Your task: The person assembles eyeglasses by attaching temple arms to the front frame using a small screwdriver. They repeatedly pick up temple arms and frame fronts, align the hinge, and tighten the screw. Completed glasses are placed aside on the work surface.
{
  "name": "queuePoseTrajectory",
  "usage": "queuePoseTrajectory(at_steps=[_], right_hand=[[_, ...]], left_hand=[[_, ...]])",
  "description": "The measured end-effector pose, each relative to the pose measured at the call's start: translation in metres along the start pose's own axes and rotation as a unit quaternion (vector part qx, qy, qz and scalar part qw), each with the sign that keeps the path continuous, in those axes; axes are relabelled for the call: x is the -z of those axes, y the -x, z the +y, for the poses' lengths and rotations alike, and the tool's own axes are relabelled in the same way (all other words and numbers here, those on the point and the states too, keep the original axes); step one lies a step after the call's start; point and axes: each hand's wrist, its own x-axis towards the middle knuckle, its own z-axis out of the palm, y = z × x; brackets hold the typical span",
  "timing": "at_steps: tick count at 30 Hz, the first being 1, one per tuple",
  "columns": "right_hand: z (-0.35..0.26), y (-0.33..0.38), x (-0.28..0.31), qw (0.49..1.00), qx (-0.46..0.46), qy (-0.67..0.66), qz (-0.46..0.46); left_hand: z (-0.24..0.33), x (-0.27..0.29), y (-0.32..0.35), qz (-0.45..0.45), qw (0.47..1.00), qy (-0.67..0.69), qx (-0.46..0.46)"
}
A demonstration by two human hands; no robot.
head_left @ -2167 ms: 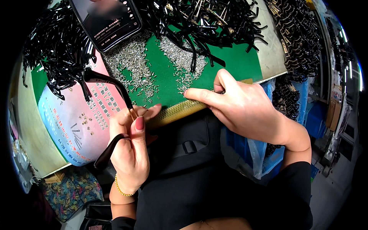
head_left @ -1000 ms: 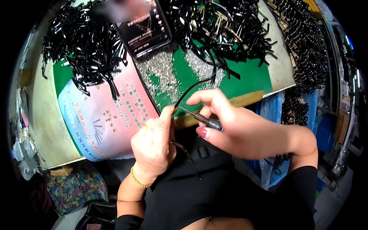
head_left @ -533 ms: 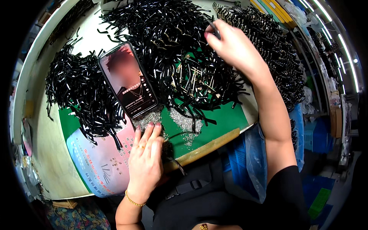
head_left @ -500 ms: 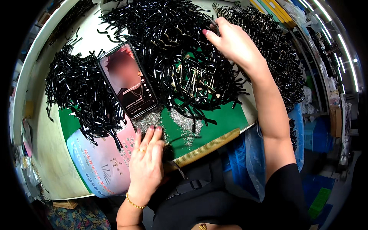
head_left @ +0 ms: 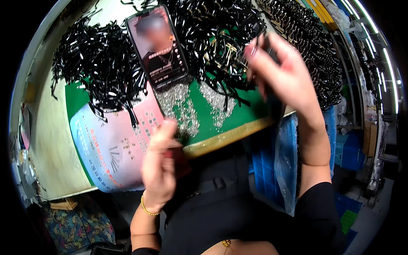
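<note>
My right hand (head_left: pixel 282 70), blurred, is raised at the right edge of a heap of glossy black eyeglass temples (head_left: pixel 212 23). Its thumb and fingers close on a dark strip that looks like one of these temples. Lower down, my left hand (head_left: pixel 159 163) is over the table's front edge beside a printed pink and blue sheet (head_left: pixel 114 148). Its fingers are curled together and smeared by motion; anything between them is too small to make out. Small silvery metal pieces (head_left: pixel 178 108) lie on the green mat (head_left: pixel 204 136) just beyond it.
A lit phone (head_left: pixel 159 46) rests between the middle heap and a left heap of black temples (head_left: pixel 102 63). Further black pieces in rows (head_left: pixel 314 55) fill the right side. A ridged yellowish strip (head_left: pixel 229 138) edges the table; blue crates and clear plastic (head_left: pixel 287 157) stand below it.
My right hand has come back from the far heap toward me. My left hand has lifted off the metal pieces and drawn nearer, its fingers curling. The view has shifted, so the table sits higher.
</note>
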Motion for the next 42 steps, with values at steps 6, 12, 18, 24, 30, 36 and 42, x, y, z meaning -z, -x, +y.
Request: queuePoseTrajectory(at_steps=[6, 12, 18, 24, 30, 36, 42], right_hand=[[0.019, 0.061, -0.081, 0.822, -0.257, -0.243, -0.446], [0.041, 0.088, -0.071, 0.937, 0.118, 0.183, -0.274], [0.041, 0.077, -0.055, 0.836, 0.207, 0.467, -0.2], [0.049, 0.077, -0.051, 0.851, 0.185, 0.462, -0.167], [0.05, 0.069, -0.048, 0.858, 0.185, 0.449, -0.169], [0.054, 0.067, -0.05, 0.854, 0.189, 0.457, -0.161], [0.058, 0.063, -0.054, 0.855, 0.213, 0.447, -0.156]], left_hand=[[-0.003, 0.018, 0.007, 0.283, 0.938, 0.194, 0.058], [-0.009, 0.009, 0.013, 0.131, 0.982, 0.104, 0.084], [-0.007, 0.007, -0.001, 0.037, 0.998, 0.032, 0.044], [0.003, 0.005, -0.028, -0.108, 0.97, -0.161, -0.146], [0.002, 0.008, -0.041, -0.175, 0.942, -0.238, -0.16], [0.0, 0.02, -0.036, -0.075, 0.967, -0.214, -0.112], [-0.002, 0.016, -0.034, -0.092, 0.967, -0.216, -0.097]])
